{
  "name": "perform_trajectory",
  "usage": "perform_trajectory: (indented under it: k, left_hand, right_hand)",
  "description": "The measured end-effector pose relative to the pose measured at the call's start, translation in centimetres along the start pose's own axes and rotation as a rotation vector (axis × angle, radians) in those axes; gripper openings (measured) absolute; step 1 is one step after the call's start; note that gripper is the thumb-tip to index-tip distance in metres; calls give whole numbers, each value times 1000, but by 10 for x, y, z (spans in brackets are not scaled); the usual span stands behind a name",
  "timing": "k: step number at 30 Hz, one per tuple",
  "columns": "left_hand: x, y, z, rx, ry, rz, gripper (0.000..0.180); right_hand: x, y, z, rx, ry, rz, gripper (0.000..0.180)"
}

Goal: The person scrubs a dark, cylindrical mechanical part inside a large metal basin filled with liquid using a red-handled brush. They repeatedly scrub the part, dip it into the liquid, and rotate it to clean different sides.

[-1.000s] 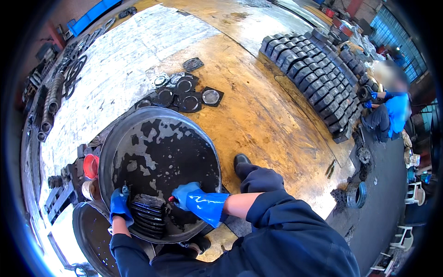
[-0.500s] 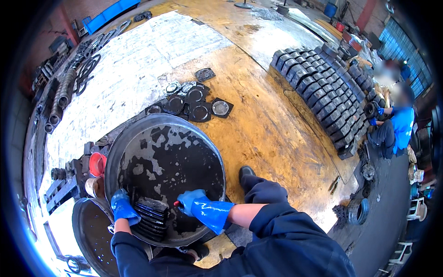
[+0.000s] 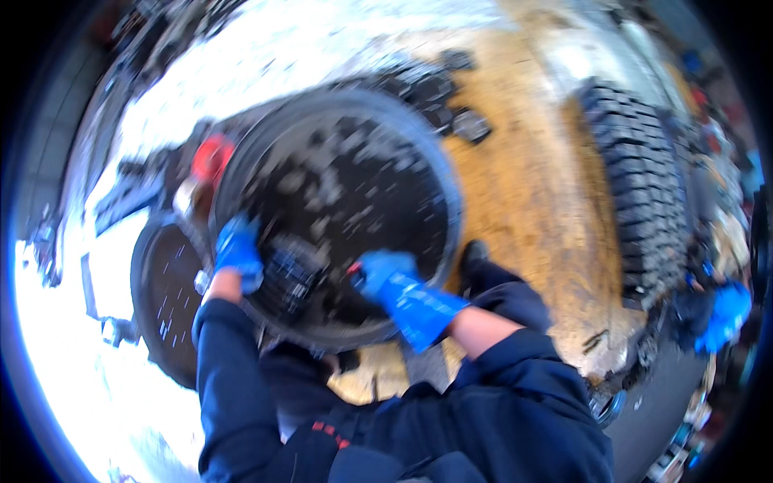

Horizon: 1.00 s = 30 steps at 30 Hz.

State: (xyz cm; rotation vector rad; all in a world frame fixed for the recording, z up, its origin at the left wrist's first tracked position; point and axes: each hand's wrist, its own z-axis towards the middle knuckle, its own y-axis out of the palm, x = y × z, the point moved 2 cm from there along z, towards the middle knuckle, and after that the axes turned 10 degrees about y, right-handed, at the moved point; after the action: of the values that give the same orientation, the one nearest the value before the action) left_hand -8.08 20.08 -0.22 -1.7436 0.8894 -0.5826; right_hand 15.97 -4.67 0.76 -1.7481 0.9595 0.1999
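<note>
A large round dark basin (image 3: 452, 217) of murky liquid with grey foam patches stands in front of me. Inside, near its lower left rim, a wet black ribbed part (image 3: 294, 274) sits tilted. My left hand (image 3: 239, 251), in a blue rubber glove, is closed at the left end of that part, its fingertips blurred. To the right of the part, my right hand (image 3: 385, 276), gloved alike, is closed round a small tool whose red end (image 3: 354, 269) pokes out on the left; the rest of the tool is hidden.
A second round dark tub (image 3: 165, 290) stands at left, near a red container (image 3: 212, 158). Flat dark plates (image 3: 427, 95) lie beyond the basin. Stacked black blocks (image 3: 636, 185) form rows at right, with a person in blue (image 3: 723, 318) beside them. My shoe (image 3: 475, 253) is close to the basin.
The whole view has shifted and blurred, the basin now sitting higher and further right in it. Both hands keep about the same places at the ribbed part.
</note>
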Motion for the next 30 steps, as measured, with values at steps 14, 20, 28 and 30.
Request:
perform_trajectory:
  k: [14,20,28,30]
  left_hand:
    - [-43,-18,61,-208,-301,-126,69]
    - [11,-154,-14,-31,-303,-449,52]
    - [58,-166,-99,423,-172,-1401,48]
    - [86,-142,-98,407,-146,-1528,47]
  right_hand:
    - [22,16,2,-174,98,-240,26]
    - [50,51,25,-161,78,-296,28]
    - [40,-6,52,-51,380,716,41]
    - [52,-22,56,1,277,1067,41]
